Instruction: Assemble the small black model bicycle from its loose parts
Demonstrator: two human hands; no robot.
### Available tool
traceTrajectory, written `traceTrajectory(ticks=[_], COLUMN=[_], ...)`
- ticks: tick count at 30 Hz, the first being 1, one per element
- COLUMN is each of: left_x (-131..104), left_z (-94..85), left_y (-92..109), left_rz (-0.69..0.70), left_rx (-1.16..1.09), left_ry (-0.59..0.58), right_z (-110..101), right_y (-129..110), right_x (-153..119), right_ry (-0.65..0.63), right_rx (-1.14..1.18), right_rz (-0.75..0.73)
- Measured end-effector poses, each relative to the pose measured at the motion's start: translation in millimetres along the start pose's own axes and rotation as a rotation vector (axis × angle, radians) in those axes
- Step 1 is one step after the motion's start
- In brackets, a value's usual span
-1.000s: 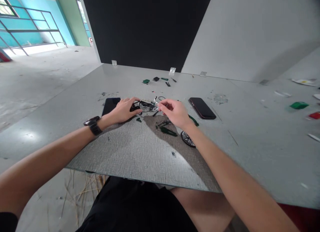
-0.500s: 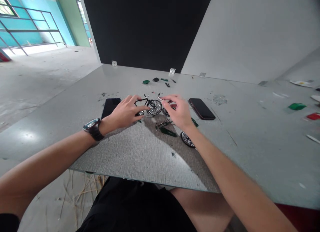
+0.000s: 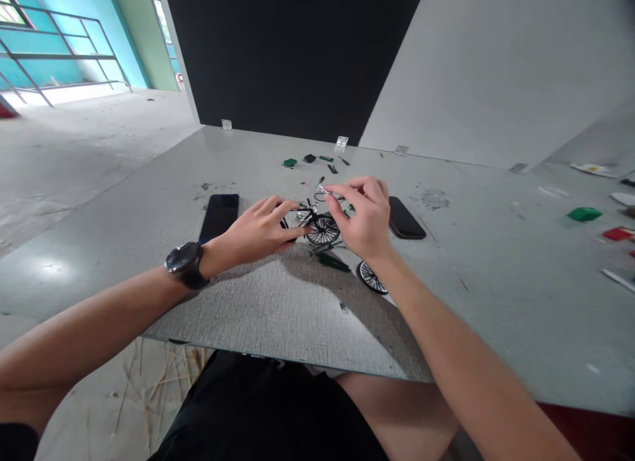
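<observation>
My left hand (image 3: 270, 226), a dark watch on its wrist, grips a black toy bicycle (image 3: 302, 213) by its frame. The bicycle's spoked wheel (image 3: 323, 230) sticks out to the right of my fingers. Above that wheel, my right hand (image 3: 364, 213) pinches a small silvery part (image 3: 322, 191) between thumb and forefinger; its exact shape is too small to make out. Under the bicycle lie a dark green piece (image 3: 333, 261) and some thin parts. A loose spoked wheel (image 3: 371, 278) rests beside my right forearm, partly hidden by it.
One phone (image 3: 219, 216) lies left of my hands, another phone (image 3: 407, 217) to the right. Small green and black pieces (image 3: 309, 159) sit farther back, before a black upright panel (image 3: 292, 57). Green and red bits (image 3: 585, 214) are at the far right. The table's front edge is near my lap.
My left hand has moved right and slightly nearer me with the toy bicycle. My right hand has lifted slightly and shifted right, its fingertips pinching a silvery part above the wheel.
</observation>
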State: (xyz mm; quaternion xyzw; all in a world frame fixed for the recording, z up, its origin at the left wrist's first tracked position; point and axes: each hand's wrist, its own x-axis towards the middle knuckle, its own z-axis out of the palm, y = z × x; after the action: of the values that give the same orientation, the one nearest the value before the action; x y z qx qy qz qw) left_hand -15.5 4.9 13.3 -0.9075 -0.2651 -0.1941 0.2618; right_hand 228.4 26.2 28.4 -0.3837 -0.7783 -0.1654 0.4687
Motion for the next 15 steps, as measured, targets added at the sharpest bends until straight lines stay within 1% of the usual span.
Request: traceTrajectory(ticks=[5, 10, 15], left_x=[0.9, 1.0, 2.3], left_z=[0.1, 0.8, -1.1], left_y=[4.0, 4.9, 6.2], left_rz=[0.026, 0.034, 0.057], left_rx=[0.008, 0.015, 0.045], left_ry=[0.011, 0.017, 0.037], right_z=[-3.4, -3.2, -2.9], right_y=[-2.0, -3.7, -8.7], right_x=[1.9, 2.6, 0.2], right_ry=[0.029, -0.07, -0.128], right_rx=[-0.007, 0.116, 0.182], right_rz=[-0.018, -0.021, 0.065])
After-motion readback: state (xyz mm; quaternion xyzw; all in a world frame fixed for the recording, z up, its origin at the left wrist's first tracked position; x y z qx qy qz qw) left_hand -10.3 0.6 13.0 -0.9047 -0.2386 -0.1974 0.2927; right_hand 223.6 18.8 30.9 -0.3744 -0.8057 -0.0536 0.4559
